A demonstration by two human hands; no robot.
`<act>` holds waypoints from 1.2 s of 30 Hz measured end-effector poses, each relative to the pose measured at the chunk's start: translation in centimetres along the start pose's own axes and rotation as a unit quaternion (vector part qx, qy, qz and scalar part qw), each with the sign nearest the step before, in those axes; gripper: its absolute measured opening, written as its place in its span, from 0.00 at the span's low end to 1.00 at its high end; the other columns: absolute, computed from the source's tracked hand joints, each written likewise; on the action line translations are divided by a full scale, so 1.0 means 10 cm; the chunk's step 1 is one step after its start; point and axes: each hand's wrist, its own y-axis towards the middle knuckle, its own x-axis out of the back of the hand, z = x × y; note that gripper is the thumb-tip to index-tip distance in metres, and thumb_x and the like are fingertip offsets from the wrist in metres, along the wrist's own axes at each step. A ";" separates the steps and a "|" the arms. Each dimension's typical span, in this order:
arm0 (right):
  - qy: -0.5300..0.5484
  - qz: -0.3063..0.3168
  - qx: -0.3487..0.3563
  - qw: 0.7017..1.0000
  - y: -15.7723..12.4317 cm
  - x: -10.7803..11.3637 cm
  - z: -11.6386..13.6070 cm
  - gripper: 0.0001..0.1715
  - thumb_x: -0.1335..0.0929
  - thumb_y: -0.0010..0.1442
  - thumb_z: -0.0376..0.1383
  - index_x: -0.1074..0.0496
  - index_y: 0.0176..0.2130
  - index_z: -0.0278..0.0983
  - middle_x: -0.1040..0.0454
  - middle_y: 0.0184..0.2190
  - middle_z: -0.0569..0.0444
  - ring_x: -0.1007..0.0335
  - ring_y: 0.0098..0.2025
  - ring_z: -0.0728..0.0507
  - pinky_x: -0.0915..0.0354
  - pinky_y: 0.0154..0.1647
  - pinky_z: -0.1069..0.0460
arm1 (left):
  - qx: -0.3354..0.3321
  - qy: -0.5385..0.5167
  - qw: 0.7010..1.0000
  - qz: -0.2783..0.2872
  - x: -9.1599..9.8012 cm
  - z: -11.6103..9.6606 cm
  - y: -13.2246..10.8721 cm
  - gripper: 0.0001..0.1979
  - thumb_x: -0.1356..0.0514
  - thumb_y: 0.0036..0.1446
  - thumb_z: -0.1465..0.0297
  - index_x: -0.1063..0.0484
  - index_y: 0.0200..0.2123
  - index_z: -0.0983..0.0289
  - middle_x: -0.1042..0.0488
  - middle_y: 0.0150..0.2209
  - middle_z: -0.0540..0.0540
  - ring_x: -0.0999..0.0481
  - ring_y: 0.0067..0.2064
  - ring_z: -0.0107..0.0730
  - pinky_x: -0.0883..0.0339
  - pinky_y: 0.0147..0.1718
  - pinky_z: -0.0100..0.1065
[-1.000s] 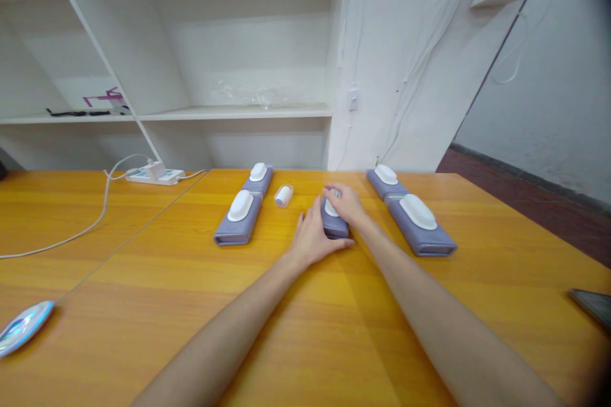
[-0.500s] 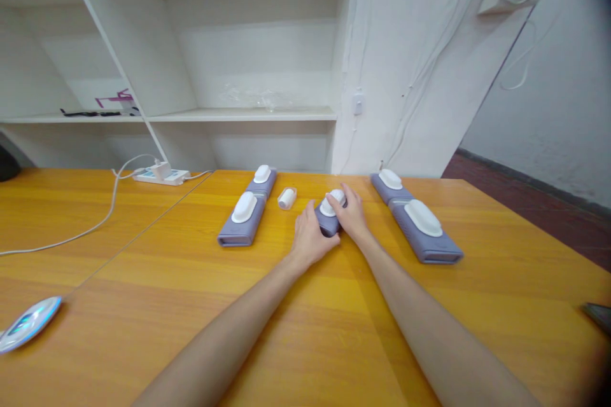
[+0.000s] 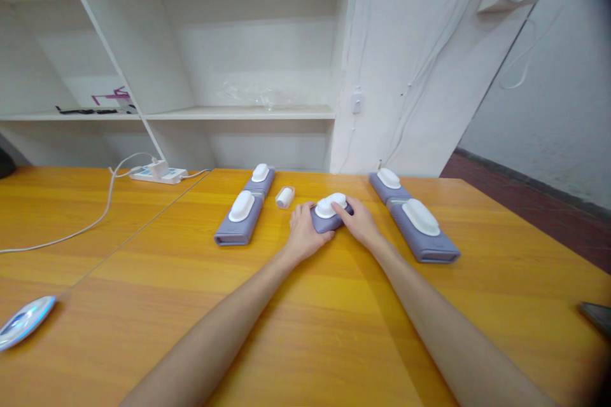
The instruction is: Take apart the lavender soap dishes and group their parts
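Note:
Between my hands sits a small purple-grey pack (image 3: 325, 223) with a raised white oval lid (image 3: 329, 206), resting on or just over the wooden table. My left hand (image 3: 304, 232) wraps its left end, thumb along the near side. Around the right end closes my right hand (image 3: 359, 219), its thumb against the white lid. Fingers behind the pack are partly hidden. Just left of my left hand lies a small white cylinder (image 3: 285, 197) in a clear wrapper or case.
Similar packs stand in a left row (image 3: 240, 229) and a right row (image 3: 420, 238). A power strip (image 3: 160, 173) with a white cable lies back left. At the near left is a glowing oval device (image 3: 27, 321); a dark flat object (image 3: 596, 317) lies at right. White shelves (image 3: 238, 112) rise behind.
The pack between my hands has turned to lie more crosswise. My right hand has shifted right and slightly nearer, to its right end. The camera view has shifted slightly.

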 end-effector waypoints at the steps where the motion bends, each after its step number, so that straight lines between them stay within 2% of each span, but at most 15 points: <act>1: 0.000 0.007 0.005 1.000 -0.03 0.02 0.01 0.23 0.35 0.57 0.51 0.28 0.42 0.36 0.26 0.39 0.49 0.32 0.43 0.41 0.37 0.47 0.48 | -0.007 -0.009 1.000 0.006 0.02 0.03 0.02 0.36 0.31 0.39 0.63 0.40 0.52 0.62 0.36 0.48 0.57 0.36 0.53 0.43 0.43 0.52 0.41; 4: 0.000 0.011 0.009 1.000 -0.12 0.09 0.01 0.24 0.36 0.58 0.51 0.29 0.44 0.36 0.27 0.41 0.49 0.32 0.44 0.41 0.38 0.48 0.47 | -0.018 -0.033 0.998 0.043 0.16 0.17 0.10 0.38 0.29 0.35 0.62 0.36 0.52 0.62 0.39 0.52 0.58 0.40 0.57 0.46 0.46 0.57 0.42; 6: -0.004 0.003 0.008 1.000 -0.18 0.13 0.01 0.26 0.35 0.57 0.52 0.29 0.44 0.36 0.30 0.45 0.47 0.33 0.47 0.40 0.39 0.51 0.46 | -0.019 -0.045 0.995 0.087 0.30 0.26 0.16 0.39 0.28 0.35 0.62 0.35 0.53 0.61 0.42 0.55 0.59 0.42 0.59 0.47 0.49 0.59 0.44; 8: -0.011 0.008 0.014 1.000 -0.24 0.17 0.00 0.29 0.31 0.51 0.53 0.30 0.45 0.36 0.34 0.50 0.45 0.37 0.52 0.38 0.41 0.54 0.44 | -0.044 -0.062 0.987 0.141 0.43 0.34 0.21 0.41 0.29 0.38 0.61 0.36 0.56 0.60 0.41 0.57 0.59 0.42 0.60 0.47 0.52 0.61 0.43; 10: -0.012 0.051 0.021 0.998 -0.30 0.20 0.01 0.37 0.27 0.44 0.52 0.34 0.48 0.37 0.36 0.52 0.45 0.39 0.54 0.37 0.41 0.54 0.44 | -0.061 -0.079 0.979 0.179 0.50 0.41 0.25 0.44 0.29 0.38 0.61 0.40 0.59 0.61 0.42 0.60 0.59 0.44 0.62 0.48 0.54 0.62 0.44; 13: -0.019 0.113 0.024 0.993 -0.41 0.25 0.07 0.43 0.26 0.44 0.50 0.40 0.53 0.39 0.34 0.50 0.48 0.35 0.50 0.38 0.37 0.50 0.45 | -0.040 -0.115 0.976 0.183 0.49 0.47 0.24 0.48 0.29 0.37 0.62 0.45 0.61 0.63 0.42 0.61 0.61 0.43 0.62 0.48 0.51 0.61 0.45; 15: -0.053 0.098 0.032 0.993 -0.52 0.29 0.14 0.42 0.27 0.46 0.51 0.41 0.55 0.40 0.34 0.50 0.47 0.36 0.51 0.37 0.38 0.51 0.43 | -0.041 -0.140 0.978 0.152 0.42 0.46 0.21 0.43 0.31 0.42 0.64 0.45 0.60 0.64 0.40 0.60 0.62 0.40 0.60 0.46 0.48 0.60 0.45; 17: -0.096 0.078 0.051 0.991 -0.66 0.33 0.24 0.42 0.29 0.48 0.52 0.41 0.56 0.39 0.34 0.50 0.45 0.38 0.52 0.35 0.40 0.52 0.40 | -0.074 -0.143 0.978 0.129 0.37 0.41 0.16 0.36 0.35 0.47 0.67 0.44 0.59 0.64 0.39 0.59 0.61 0.40 0.60 0.44 0.48 0.60 0.44; 19: -0.115 0.084 0.070 0.987 -0.79 0.36 0.32 0.41 0.31 0.52 0.53 0.43 0.58 0.39 0.34 0.50 0.44 0.38 0.52 0.34 0.41 0.52 0.39 | -0.105 -0.138 0.974 0.147 0.36 0.33 0.11 0.35 0.38 0.50 0.67 0.45 0.60 0.63 0.42 0.61 0.61 0.42 0.61 0.44 0.50 0.61 0.44; 21: -0.088 0.102 0.081 0.988 -0.86 0.37 0.37 0.37 0.34 0.58 0.51 0.45 0.61 0.41 0.34 0.52 0.46 0.38 0.53 0.35 0.41 0.53 0.39 | -0.098 -0.145 0.968 0.180 0.38 0.25 0.08 0.37 0.39 0.52 0.63 0.50 0.62 0.63 0.46 0.63 0.61 0.46 0.63 0.45 0.52 0.62 0.46; 24: 0.004 0.132 0.077 0.988 -0.81 0.38 0.34 0.29 0.37 0.62 0.46 0.43 0.60 0.41 0.34 0.53 0.48 0.37 0.53 0.39 0.40 0.55 0.42 | -0.068 -0.137 0.966 0.207 0.41 0.14 0.06 0.50 0.35 0.46 0.55 0.58 0.65 0.62 0.51 0.65 0.63 0.50 0.65 0.49 0.54 0.62 0.50; 27: 0.058 0.168 0.072 0.981 -0.67 0.39 0.24 0.34 0.33 0.58 0.46 0.42 0.60 0.41 0.40 0.59 0.47 0.44 0.59 0.39 0.45 0.60 0.42 | -0.106 -0.098 0.958 0.250 0.45 0.06 0.07 0.62 0.29 0.33 0.52 0.61 0.65 0.61 0.56 0.66 0.62 0.55 0.66 0.52 0.58 0.63 0.51; 30: 0.069 0.218 0.058 0.972 -0.56 0.41 0.18 0.47 0.28 0.51 0.49 0.47 0.63 0.41 0.52 0.65 0.48 0.57 0.66 0.37 0.55 0.65 0.40 | -0.120 -0.077 0.951 0.276 0.49 0.02 0.08 0.64 0.30 0.31 0.50 0.62 0.66 0.61 0.57 0.67 0.60 0.56 0.66 0.50 0.57 0.63 0.48; 32: 0.083 0.242 0.047 0.966 -0.51 0.40 0.16 0.52 0.27 0.49 0.49 0.50 0.65 0.41 0.54 0.66 0.48 0.58 0.66 0.37 0.57 0.66 0.39 | -0.117 -0.067 0.952 0.275 0.52 0.01 0.10 0.63 0.30 0.32 0.49 0.61 0.66 0.61 0.55 0.66 0.61 0.53 0.66 0.49 0.55 0.63 0.47; 36: 0.109 0.248 0.038 0.962 -0.40 0.35 0.13 0.61 0.24 0.43 0.49 0.55 0.66 0.41 0.56 0.66 0.48 0.62 0.67 0.35 0.61 0.66 0.38 | -0.140 -0.029 0.955 0.261 0.56 -0.02 0.11 0.59 0.31 0.32 0.49 0.53 0.64 0.62 0.48 0.64 0.61 0.47 0.64 0.52 0.53 0.62 0.47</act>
